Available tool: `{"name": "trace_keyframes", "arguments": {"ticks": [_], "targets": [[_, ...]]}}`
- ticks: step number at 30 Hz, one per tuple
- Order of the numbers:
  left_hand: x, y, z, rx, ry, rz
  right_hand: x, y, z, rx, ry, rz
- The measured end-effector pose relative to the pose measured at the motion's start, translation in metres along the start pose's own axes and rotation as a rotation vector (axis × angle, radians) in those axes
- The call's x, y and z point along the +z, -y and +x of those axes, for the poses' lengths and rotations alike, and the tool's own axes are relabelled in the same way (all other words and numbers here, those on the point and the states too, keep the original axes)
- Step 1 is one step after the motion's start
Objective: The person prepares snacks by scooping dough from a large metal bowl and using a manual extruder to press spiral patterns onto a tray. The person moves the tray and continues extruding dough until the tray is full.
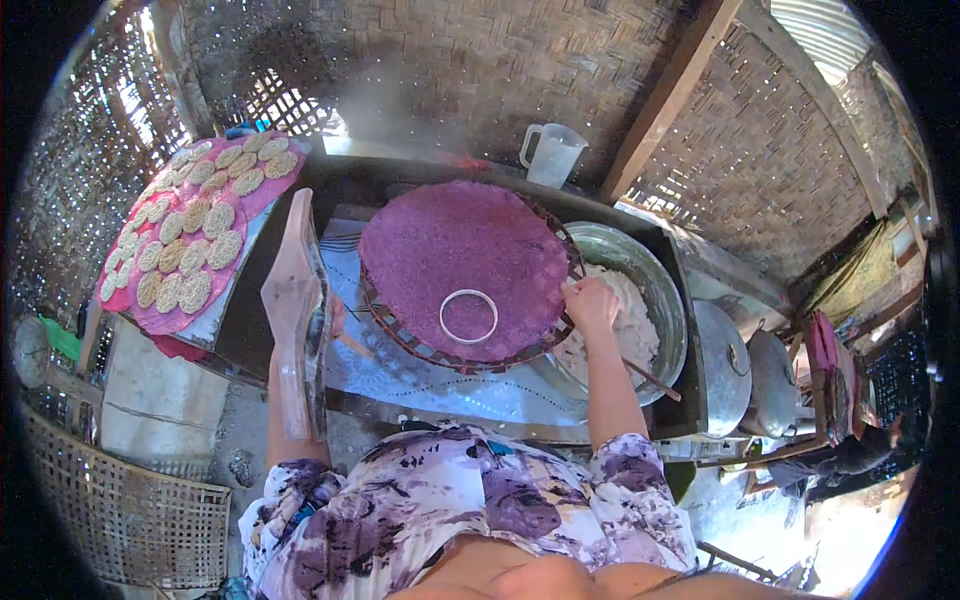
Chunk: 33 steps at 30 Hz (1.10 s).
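Observation:
My left hand (337,314) is closed around a long wooden tool (298,290), wide in the middle with narrow ends, which stands on its side and hides most of the fingers. A short wooden stick (355,345) juts out beside that hand. My right hand (592,303) pinches the right edge of a round purple cloth (460,250). Beneath the cloth is an openwork woven tray (440,358), its rim showing at the front and right. Lying on the cloth near its front is a thin white ring (468,292).
To the right stands a large metal basin (676,310) of pale dough (635,310), a wooden stick (650,380) leaning over its edge. Pale coiled noodle rounds (195,290) cover pink cloth on the left. A plastic pitcher (556,157) stands behind; lidded pots (722,370) sit far right.

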<state>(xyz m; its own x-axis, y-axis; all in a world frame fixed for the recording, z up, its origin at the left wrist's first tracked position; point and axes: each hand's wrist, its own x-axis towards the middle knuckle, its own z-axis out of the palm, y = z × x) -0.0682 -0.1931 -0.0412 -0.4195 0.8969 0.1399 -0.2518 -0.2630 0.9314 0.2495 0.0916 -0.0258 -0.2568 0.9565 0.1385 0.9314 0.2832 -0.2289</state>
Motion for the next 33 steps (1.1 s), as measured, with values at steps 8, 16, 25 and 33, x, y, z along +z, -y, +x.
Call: {"name": "trace_keyframes", "arguments": {"ticks": [8,16,25,33], "targets": [[-0.002,0.033,0.019,-0.119,-0.048,-0.423,0.017,-0.010,0.025,-0.017,0.050,0.083],[0.010,0.007,0.020,-0.074,-0.083,-0.341,0.002,-0.026,0.020,-0.131,0.143,0.234],[0.036,0.014,0.017,-0.125,-0.410,-0.136,-0.013,0.034,-0.038,-0.934,0.047,0.321],[0.135,0.009,0.042,0.401,-0.269,1.271,-0.031,0.073,-0.090,-0.272,1.190,1.447]]}}
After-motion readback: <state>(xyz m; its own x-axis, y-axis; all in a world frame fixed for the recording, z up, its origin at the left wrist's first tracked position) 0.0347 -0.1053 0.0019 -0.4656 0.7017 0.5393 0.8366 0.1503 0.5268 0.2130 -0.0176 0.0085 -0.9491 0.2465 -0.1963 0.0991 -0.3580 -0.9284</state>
